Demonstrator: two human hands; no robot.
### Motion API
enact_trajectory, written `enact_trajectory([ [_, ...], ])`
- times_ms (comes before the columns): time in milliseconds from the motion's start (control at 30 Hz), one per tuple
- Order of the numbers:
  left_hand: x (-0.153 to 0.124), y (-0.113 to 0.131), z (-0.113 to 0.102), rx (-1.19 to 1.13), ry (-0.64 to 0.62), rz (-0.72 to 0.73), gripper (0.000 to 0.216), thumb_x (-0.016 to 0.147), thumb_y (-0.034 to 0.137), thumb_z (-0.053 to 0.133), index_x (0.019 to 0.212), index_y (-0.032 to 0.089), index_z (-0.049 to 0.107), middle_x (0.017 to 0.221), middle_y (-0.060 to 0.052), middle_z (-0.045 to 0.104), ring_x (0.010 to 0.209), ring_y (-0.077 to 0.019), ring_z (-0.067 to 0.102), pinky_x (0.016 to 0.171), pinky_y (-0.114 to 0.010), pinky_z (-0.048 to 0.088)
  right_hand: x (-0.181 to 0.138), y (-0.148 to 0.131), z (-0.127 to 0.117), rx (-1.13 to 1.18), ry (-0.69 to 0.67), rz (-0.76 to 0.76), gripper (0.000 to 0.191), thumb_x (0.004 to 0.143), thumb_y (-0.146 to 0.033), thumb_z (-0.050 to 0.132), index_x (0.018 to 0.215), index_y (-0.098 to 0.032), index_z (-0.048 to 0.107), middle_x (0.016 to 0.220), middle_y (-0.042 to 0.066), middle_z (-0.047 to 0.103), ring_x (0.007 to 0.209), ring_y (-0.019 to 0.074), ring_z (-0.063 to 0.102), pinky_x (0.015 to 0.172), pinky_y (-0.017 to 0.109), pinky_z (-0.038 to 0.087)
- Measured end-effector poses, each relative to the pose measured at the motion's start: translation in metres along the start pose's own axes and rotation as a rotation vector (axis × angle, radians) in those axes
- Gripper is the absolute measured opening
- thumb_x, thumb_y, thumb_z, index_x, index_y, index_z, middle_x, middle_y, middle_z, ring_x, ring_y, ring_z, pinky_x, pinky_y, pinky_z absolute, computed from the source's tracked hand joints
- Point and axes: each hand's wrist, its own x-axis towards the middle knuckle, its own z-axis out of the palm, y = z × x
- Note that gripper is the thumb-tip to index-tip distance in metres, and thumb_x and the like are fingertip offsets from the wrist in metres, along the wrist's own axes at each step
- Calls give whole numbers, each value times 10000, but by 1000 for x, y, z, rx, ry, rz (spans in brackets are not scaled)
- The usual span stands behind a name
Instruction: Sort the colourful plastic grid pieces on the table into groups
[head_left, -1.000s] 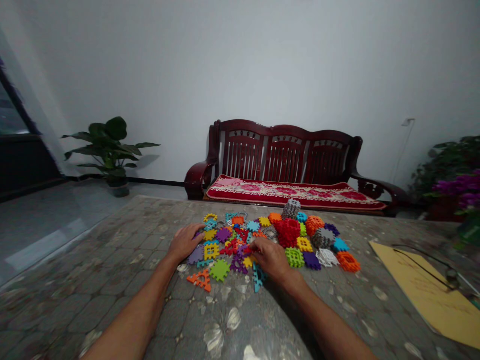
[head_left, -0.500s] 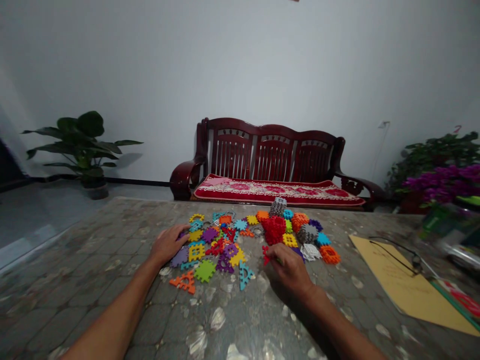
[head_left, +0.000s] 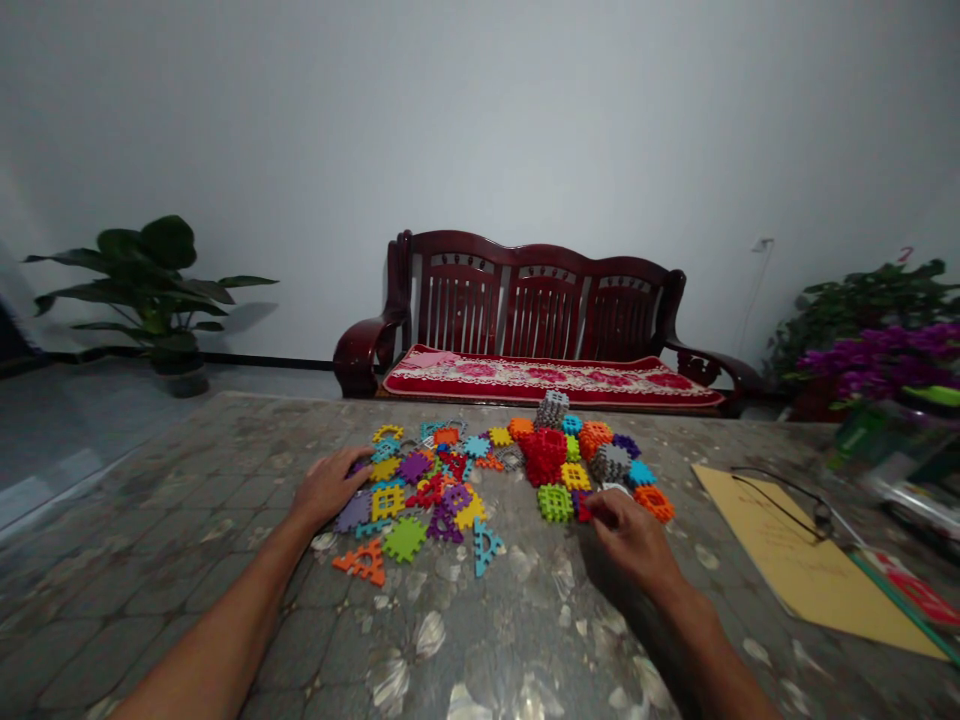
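Many flat plastic interlocking tiles in several colours (head_left: 420, 490) lie spread on the patterned table (head_left: 465, 640). My left hand (head_left: 330, 487) rests flat on the left edge of this spread, fingers stretched out. To the right stand built cubes: a red one (head_left: 545, 455), a grey one (head_left: 612, 462) and an orange one (head_left: 595, 438). My right hand (head_left: 630, 535) pinches a small red tile (head_left: 583, 507) beside a green piece (head_left: 555, 502). An orange piece (head_left: 654, 502) lies just right of that hand.
A yellow envelope (head_left: 795, 560) with a dark cord lies on the table's right side, with packets beyond it. Behind the table stands a dark wooden bench (head_left: 540, 310) with a red cushion. A potted plant (head_left: 150, 280) is at left, purple flowers (head_left: 877, 365) at right.
My right hand picked a red tile out of the loose spread and carried it right, to the group of cubes. The left hand stayed on the spread. The view swung right.
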Motion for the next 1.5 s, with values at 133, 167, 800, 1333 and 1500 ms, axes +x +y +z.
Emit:
enact_trajectory([
  [133,1,-1,1,1,-9,-9,432,886,432,416,1209,252,639,1291,-49,668,1197,-251,589,1066,-416,402,0,5,-5,-18,-83,22,226,767,-204,507,899,-217,691,849,25,692,783,189,631,709,281,459],
  [167,1,-1,1,-2,-12,-14,428,886,430,419,1209,255,639,1293,-47,667,1199,-246,587,1068,-412,402,0,5,-5,-22,-117,16,221,767,-205,514,899,-216,691,846,23,692,783,187,630,704,277,454],
  [800,1,0,0,-13,13,-25,423,872,430,435,1185,256,659,1277,-39,679,1178,-250,602,1058,-411,415,-4,12,-14,-43,-383,43,316,656,-78,562,859,-236,746,848,7,735,776,179,636,664,250,397],
  [1333,1,0,0,-21,2,-30,436,860,421,451,1204,243,652,1265,-49,682,1163,-253,611,1049,-407,424,0,27,-14,-12,-267,113,198,714,-210,579,852,-213,721,901,41,719,845,210,634,746,301,446],
  [1500,-3,2,-2,-16,-24,-8,442,874,420,442,1228,251,644,1268,-55,677,1191,-270,597,1067,-439,403,1,16,-8,35,-190,57,196,798,-260,526,873,-212,701,883,42,713,850,212,647,763,307,466],
])
